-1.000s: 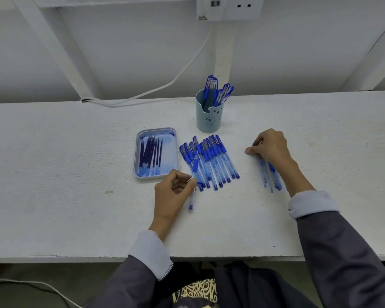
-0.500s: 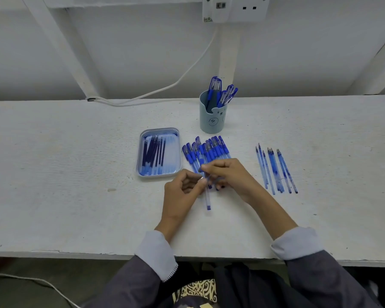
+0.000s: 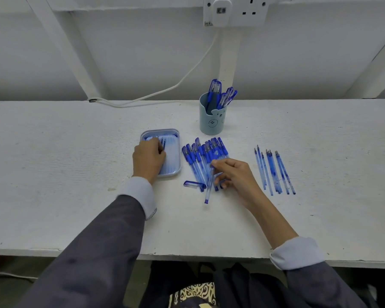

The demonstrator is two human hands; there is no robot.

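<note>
My right hand (image 3: 233,176) pinches a clear pen barrel (image 3: 209,187) with a blue end, tilted over the near end of a row of capped blue pens (image 3: 203,156) on the white table. A loose pen cap (image 3: 192,184) lies just left of the barrel. My left hand (image 3: 149,158) reaches into the small blue tray (image 3: 173,172), fingers curled over the dark blue refills (image 3: 162,144) inside; whether it grips one is hidden. Several uncapped pens (image 3: 273,172) lie in a row to the right.
A light blue cup (image 3: 211,121) holding several blue pens stands behind the row. A white cable (image 3: 165,92) runs along the back from a wall socket (image 3: 233,11). The table's front edge (image 3: 187,255) is near my body.
My left hand let go of the pen and moved left into the tray. My right hand now holds the barrel alone, and a cap lies on the table.
</note>
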